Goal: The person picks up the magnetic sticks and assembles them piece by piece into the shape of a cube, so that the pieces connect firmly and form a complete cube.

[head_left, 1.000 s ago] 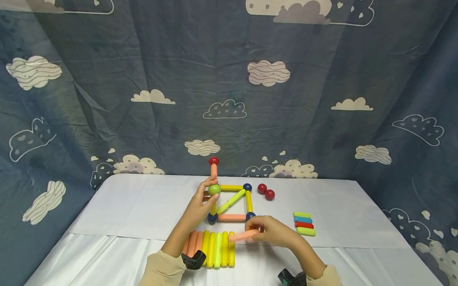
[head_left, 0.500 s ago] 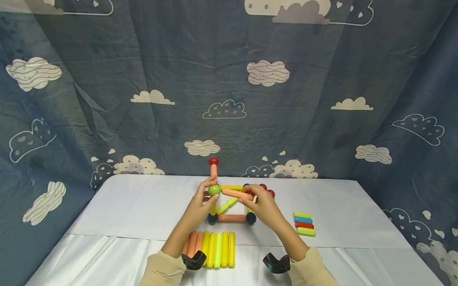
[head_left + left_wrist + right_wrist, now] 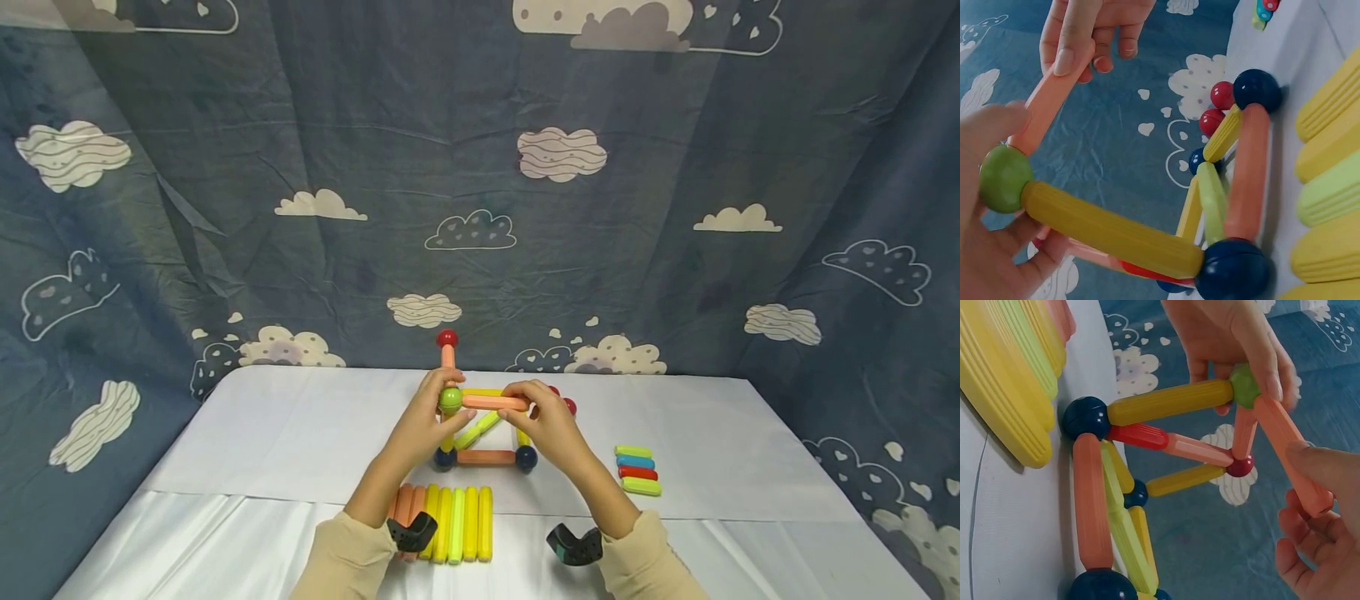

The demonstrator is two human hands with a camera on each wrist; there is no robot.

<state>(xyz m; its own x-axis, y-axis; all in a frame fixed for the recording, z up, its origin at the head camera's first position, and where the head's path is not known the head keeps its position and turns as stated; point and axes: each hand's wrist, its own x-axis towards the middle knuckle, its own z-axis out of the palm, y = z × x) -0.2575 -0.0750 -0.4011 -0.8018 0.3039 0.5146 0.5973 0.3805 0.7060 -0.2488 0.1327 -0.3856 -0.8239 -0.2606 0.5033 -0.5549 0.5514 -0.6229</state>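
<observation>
My left hand [image 3: 420, 421] grips a green ball [image 3: 1005, 179] at the top of an upright yellow stick [image 3: 1172, 402]. Between thumb and fingers, my right hand [image 3: 543, 421] pinches a salmon magnetic stick [image 3: 491, 402], held level with its left end against the green ball. Below lies a frame of sticks joined by navy balls [image 3: 526, 457], with a salmon stick [image 3: 486, 457] along the front and a light green diagonal [image 3: 476, 431] inside. Farther back, a red ball [image 3: 447, 337] tops the structure, joined to the green ball by another salmon stick [image 3: 1244, 432].
Nearest the body, a row of long yellow, light green and salmon sticks [image 3: 457, 525] lies on the white table [image 3: 750, 467]. Several short coloured sticks [image 3: 637, 472] lie to the right. Loose red balls [image 3: 570, 407] sit behind my right hand. A cloud-patterned curtain [image 3: 480, 167] hangs behind.
My right hand has carried the salmon stick from the front right up and leftward, and its end now meets the green ball. My left hand has stayed at the ball, shifting its fingers slightly.
</observation>
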